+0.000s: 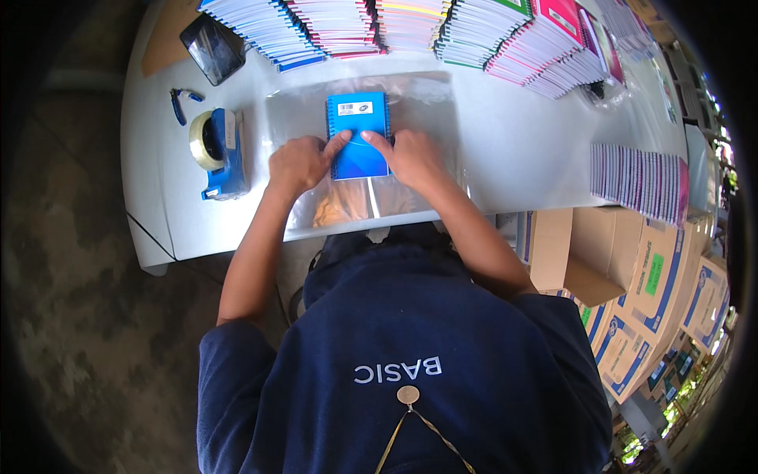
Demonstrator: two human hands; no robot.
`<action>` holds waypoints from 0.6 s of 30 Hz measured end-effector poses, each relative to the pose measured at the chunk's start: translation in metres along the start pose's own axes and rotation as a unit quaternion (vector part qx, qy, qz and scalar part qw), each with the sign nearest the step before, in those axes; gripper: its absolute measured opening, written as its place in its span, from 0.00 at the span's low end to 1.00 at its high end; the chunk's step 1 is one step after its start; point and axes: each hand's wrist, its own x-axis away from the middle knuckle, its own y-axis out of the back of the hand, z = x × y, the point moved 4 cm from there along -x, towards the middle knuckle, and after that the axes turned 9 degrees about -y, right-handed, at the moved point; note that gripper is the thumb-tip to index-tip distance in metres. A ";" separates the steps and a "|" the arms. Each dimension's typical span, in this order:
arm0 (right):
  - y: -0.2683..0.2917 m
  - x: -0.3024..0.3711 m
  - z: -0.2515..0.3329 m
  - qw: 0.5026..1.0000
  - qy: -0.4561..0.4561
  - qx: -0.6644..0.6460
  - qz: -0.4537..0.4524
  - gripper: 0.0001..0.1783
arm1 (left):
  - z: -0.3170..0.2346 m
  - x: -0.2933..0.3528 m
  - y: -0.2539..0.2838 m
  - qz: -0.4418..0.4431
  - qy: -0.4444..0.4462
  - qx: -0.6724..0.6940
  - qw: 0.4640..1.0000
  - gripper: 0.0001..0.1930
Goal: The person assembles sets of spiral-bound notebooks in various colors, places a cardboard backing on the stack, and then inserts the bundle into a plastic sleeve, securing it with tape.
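A blue spiral notebook (359, 158) with a white label near its top lies on a sheet of clear plastic film (430, 99) at the table's near edge. My left hand (302, 164) grips its left side, thumb on the cover and fingers curled at the edge. From the opposite side my right hand (412, 158) holds it the same way, thumb pressed on the cover. The undersides of both hands' fingers are hidden. Left of the film stands a blue tape dispenser (229, 158) with a roll of clear tape (202, 141).
Stacks of spiral notebooks (339, 28) line the table's far side. Another notebook row (639, 178) sits at the right edge. A phone (213, 49) and a small blue-handled cutter (180, 105) lie at far left. Cardboard boxes (624, 316) stand below right.
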 end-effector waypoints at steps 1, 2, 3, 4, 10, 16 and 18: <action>0.002 -0.002 -0.001 0.999 0.002 -0.035 -0.033 0.40 | -0.005 0.004 0.005 -0.040 0.009 -0.041 0.998 0.37; 0.003 -0.003 -0.005 0.995 0.003 -0.070 -0.065 0.40 | -0.009 0.008 0.007 -0.080 0.019 -0.081 0.993 0.37; 0.006 -0.004 -0.005 0.990 0.010 -0.103 -0.100 0.39 | -0.004 0.009 0.000 -0.158 0.002 -0.053 0.986 0.32; -0.003 -0.011 -0.004 0.962 0.075 -0.245 -0.096 0.37 | 0.002 0.003 -0.014 -0.196 -0.052 0.087 0.975 0.31; -0.056 -0.020 -0.008 0.834 0.213 -0.504 -0.070 0.34 | -0.024 0.002 -0.049 -0.236 -0.236 0.506 0.796 0.28; -0.038 -0.007 -0.050 0.922 0.084 -0.247 -0.287 0.22 | 0.056 0.013 -0.043 -0.467 -0.098 0.085 0.875 0.26; -0.030 0.011 -0.068 0.879 -0.060 0.027 -0.473 0.17 | 0.076 0.020 -0.057 -0.498 0.040 -0.133 0.856 0.22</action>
